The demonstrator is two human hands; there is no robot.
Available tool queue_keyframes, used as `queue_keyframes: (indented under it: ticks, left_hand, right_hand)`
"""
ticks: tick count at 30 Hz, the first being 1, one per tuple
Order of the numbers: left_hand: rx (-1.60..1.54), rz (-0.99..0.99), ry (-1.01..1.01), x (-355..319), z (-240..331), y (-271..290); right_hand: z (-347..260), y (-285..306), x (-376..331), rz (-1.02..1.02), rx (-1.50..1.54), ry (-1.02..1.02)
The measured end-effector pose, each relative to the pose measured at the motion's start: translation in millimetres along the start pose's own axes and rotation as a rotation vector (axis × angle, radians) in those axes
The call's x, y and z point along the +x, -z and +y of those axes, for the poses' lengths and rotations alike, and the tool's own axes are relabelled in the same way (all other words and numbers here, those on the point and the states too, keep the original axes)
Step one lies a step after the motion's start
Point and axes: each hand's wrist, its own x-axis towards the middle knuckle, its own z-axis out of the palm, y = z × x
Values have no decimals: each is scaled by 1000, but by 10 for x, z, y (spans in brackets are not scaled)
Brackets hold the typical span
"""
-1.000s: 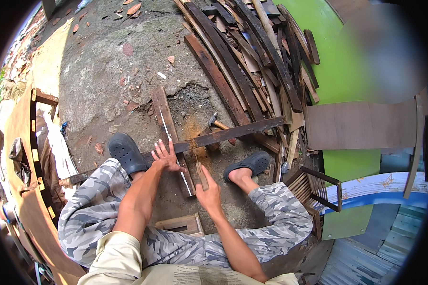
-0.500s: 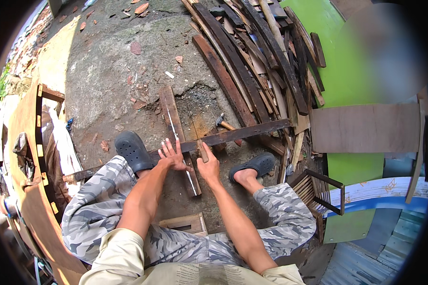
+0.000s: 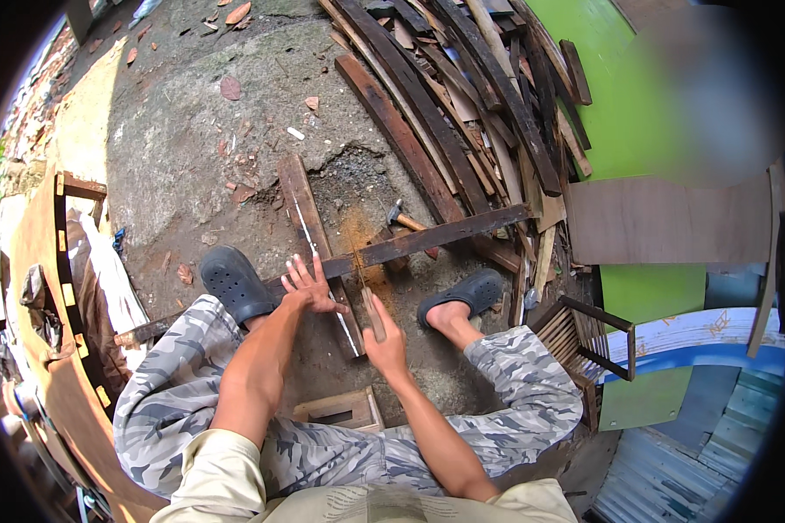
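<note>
A long dark wooden strip runs crosswise in front of me, over a second board that carries a white stripe. My left hand presses on the strip where the two cross, its fingers spread. Closed around the wooden handle of a handsaw is my right hand. The saw's thin blade, seen nearly edge-on, meets the strip just right of my left hand. Orange-brown sawdust lies on the ground beyond the cut. A hammer with a wooden handle rests behind the strip.
Stacked dark planks fill the far right, beside a green panel. A small slatted wooden piece stands at right. My feet in dark clogs flank the work. A wooden frame leans at left.
My right hand has drawn the saw back toward me, baring more of its blade. The left hand keeps its place on the strip. The whole view has shifted slightly.
</note>
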Motion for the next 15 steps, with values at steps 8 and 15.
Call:
queue_keyframes:
  ticks: [8, 15]
  left_hand:
    - [22, 51, 4, 32, -59, -18]
    - [-10, 37, 4, 17, -50, -48]
  right_hand:
    - [-332, 113, -35, -20, -22, 2]
    - [-453, 758, -1129, -102, -27, -187]
